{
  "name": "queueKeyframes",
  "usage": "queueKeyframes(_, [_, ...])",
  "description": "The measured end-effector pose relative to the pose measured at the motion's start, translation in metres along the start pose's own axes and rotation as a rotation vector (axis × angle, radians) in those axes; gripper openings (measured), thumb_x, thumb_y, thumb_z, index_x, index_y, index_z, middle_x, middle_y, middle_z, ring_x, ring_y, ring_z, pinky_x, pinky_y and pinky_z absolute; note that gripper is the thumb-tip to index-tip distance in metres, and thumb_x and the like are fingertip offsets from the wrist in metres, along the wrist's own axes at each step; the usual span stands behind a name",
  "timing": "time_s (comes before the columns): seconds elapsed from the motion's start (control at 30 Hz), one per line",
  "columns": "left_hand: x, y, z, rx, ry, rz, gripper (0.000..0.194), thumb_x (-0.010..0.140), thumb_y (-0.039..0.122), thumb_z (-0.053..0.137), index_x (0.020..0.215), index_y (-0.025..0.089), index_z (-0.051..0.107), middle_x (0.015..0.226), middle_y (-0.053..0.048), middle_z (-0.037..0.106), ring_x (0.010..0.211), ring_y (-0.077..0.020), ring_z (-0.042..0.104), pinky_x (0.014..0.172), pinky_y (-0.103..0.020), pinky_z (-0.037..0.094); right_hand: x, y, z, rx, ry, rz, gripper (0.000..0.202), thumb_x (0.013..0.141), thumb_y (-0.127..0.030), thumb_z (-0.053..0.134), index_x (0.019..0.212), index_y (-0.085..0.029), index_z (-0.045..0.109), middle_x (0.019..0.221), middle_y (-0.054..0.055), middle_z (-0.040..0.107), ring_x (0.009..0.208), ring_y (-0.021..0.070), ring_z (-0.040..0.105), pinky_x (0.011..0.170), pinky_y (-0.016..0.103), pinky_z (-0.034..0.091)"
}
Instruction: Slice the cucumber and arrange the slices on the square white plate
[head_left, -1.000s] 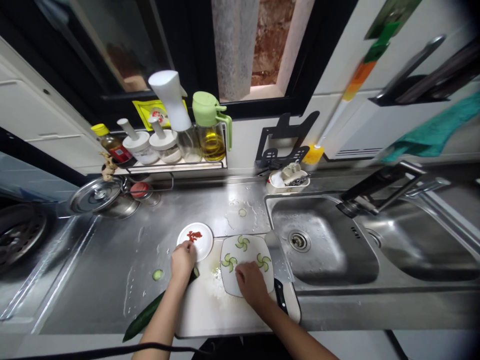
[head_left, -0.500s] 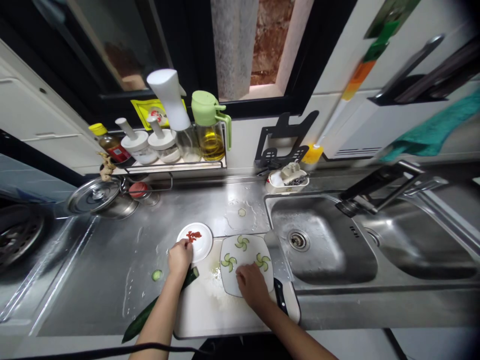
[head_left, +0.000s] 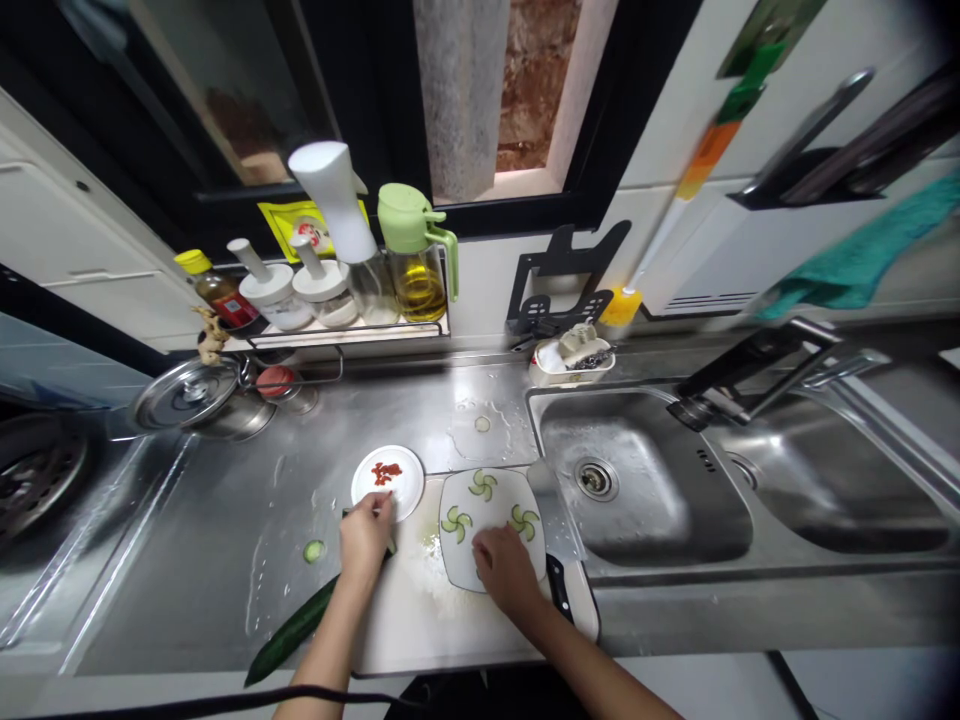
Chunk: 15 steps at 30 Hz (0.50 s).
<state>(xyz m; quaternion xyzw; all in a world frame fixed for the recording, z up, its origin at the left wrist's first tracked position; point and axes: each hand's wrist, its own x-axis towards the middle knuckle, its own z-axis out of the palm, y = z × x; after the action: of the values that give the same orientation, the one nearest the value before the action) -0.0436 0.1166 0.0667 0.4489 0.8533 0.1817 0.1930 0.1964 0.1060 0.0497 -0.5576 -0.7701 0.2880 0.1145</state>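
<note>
My left hand [head_left: 365, 535] is closed in a pinch at the near rim of a small round white plate [head_left: 409, 478]. Small red pieces [head_left: 386, 473] lie on that plate; whatever the fingertips hold is too small to make out. Under the left wrist lies a dark green cucumber [head_left: 294, 630], partly hidden. My right hand [head_left: 504, 565] rests with curled fingers over the lower part of a squarish white plate [head_left: 469, 490]; its fingertips are hidden. Pinwheels of cucumber slices [head_left: 483, 485] sit on this plate, three of them showing. Both plates are on or against a white cutting board [head_left: 420, 635].
A black-handled knife [head_left: 559, 590] lies right of the square plate. Cucumber rounds [head_left: 313, 551] are on the steel counter [head_left: 217, 540]. The double sink [head_left: 645, 480] is at right. Behind stand a seasoning rack [head_left: 345, 335], an oil bottle [head_left: 416, 255] and a lidded pot [head_left: 195, 395].
My left hand has drawn back slightly from the red pieces, toward me and to the right, still pinched. My right hand stays in place over the square plate.
</note>
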Motion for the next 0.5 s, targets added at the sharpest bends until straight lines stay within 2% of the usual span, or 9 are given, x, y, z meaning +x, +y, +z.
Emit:
queueKeyframes(0.17, [-0.04, 0.032, 0.018, -0.15, -0.089, 0.121, 0.027, 0.084, 0.039, 0.05, 0.077, 0.021, 0.068, 0.068, -0.001, 0.068, 0.063, -0.0149, 0.06, 0.066, -0.024, 0.041, 0.005, 0.0, 0.002, 0.006, 0.002, -0.005, 0.017, 0.084, -0.013, 0.047, 0.078, -0.019, 0.061, 0.081, 0.002, 0.063, 0.082, 0.0177, 0.053, 0.09, 0.03, 0.032])
queueKeyframes(0.27, [-0.057, 0.046, 0.032, -0.155, -0.135, 0.213, 0.026, 0.085, 0.033, 0.048, 0.069, 0.02, 0.064, 0.065, -0.002, 0.066, 0.061, -0.0145, 0.058, 0.065, -0.024, 0.04, 0.008, 0.0, 0.002, 0.009, 0.006, -0.006, 0.016, 0.083, -0.012, 0.047, 0.081, -0.019, 0.061, 0.082, 0.003, 0.063, 0.084, 0.0188, 0.052, 0.084, 0.029, 0.034])
queueKeyframes(0.5, [-0.066, 0.055, 0.052, -0.148, -0.183, 0.238, 0.02, 0.084, 0.025, 0.048, 0.069, 0.02, 0.061, 0.069, -0.003, 0.066, 0.067, -0.0153, 0.06, 0.067, -0.025, 0.041, 0.016, -0.005, 0.001, 0.032, 0.019, -0.023, 0.021, 0.083, -0.012, 0.046, 0.093, -0.018, 0.064, 0.094, 0.005, 0.065, 0.09, 0.0196, 0.052, 0.087, 0.03, 0.033])
